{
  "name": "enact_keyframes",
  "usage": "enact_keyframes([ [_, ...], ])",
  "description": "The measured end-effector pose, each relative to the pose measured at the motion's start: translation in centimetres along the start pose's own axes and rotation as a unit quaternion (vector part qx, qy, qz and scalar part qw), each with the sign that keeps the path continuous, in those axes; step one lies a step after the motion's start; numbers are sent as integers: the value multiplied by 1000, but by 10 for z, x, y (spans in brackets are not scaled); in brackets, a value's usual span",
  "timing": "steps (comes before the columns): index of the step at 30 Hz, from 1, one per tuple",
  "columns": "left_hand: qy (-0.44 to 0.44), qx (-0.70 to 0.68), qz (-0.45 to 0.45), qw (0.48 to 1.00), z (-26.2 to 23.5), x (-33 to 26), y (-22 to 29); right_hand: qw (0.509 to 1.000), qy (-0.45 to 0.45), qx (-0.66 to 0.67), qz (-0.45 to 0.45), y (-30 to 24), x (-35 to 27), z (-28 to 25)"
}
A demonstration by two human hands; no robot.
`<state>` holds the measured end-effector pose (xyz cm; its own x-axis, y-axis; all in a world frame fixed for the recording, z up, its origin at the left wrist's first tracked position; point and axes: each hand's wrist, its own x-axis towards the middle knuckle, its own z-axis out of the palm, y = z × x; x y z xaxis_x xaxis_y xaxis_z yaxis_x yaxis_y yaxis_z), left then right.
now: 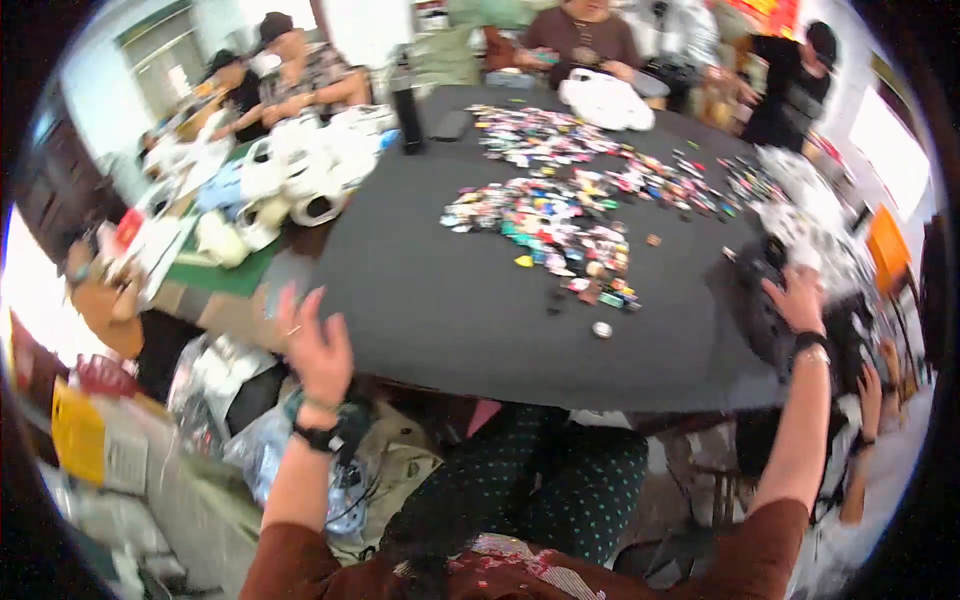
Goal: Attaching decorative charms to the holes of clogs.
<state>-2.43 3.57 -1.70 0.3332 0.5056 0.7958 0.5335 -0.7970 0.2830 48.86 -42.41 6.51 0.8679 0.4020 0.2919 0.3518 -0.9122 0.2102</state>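
Note:
My left hand [318,355] is raised beside the left front edge of the dark table [430,330], its fingers spread and nothing in them. Across the table, my right hand [798,299] reaches to the right side, fingers stretched out over a clear plastic bag [845,255] and a dark bag [760,310]. Whether it touches them I cannot tell. Small colourful trinkets [560,220] lie in a spread heap over the middle of the table. One small white round piece [601,329] sits apart, nearer to me.
A black bottle [405,105], a dark flat case [450,125] and a white plastic bag [607,98] stand at the far side. White shoes [300,165] are piled on a green-topped table at left. Several people work around. Bagged items [225,385] fill the floor at lower left.

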Motion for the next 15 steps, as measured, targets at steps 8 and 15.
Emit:
enact_keyframes([
  [8,-40,7,-1,999,70,-9,13,992,-127,7,-9,25,44,22],
  [15,-74,-24,-17,997,83,-9,8,993,-84,79,-2,47,63,43],
])
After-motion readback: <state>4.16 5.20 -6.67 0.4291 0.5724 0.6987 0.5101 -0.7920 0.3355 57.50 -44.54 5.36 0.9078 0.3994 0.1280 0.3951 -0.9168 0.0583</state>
